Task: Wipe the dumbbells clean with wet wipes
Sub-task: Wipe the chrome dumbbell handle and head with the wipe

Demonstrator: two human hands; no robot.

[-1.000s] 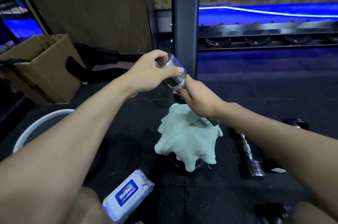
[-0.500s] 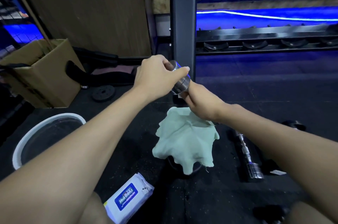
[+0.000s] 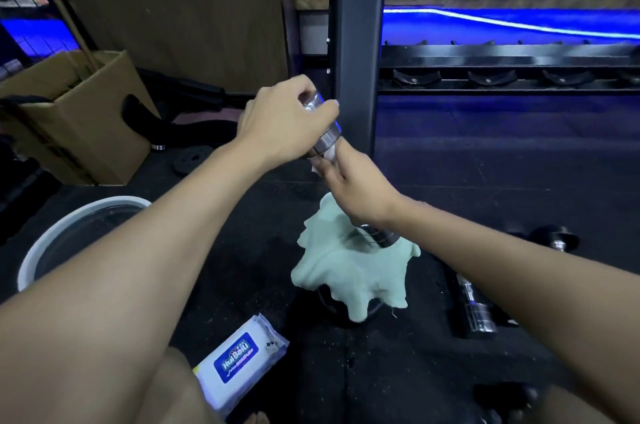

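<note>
The left hand (image 3: 284, 118) now curls tighter over the top end of the shiny dumbbell bar (image 3: 323, 136), with its knuckles rolled further over than a second ago, and the bar leans a bit more toward twelve o'clock. The right hand (image 3: 353, 188) grips the middle of the bar just under the left one, and a bit of white wet wipe (image 3: 329, 155) pokes out between its fingers and the metal. The bar's low end (image 3: 377, 236) sticks out under the right wrist, above the green cloth (image 3: 346, 267) at about five o'clock from the hands. I think the person is turning the bar with one hand and rubbing it with the other, so the wiping of this one is under way, not done. Now the things that hold stuff, from the left. At nine o'clock stands a cardboard box (image 3: 86, 132) with a long stick leaning in it; what else is inside is too dark to tell. Below it, at eight o'clock, is a round white basin (image 3: 74, 215); I cannot tell if it holds water. At six o'clock lies the wet wipe pack (image 3: 239, 361), flat on the floor, with its flap up a little. At four o'clock another dumbbell bar (image 3: 474, 305) lies on the floor, waiting.
</note>
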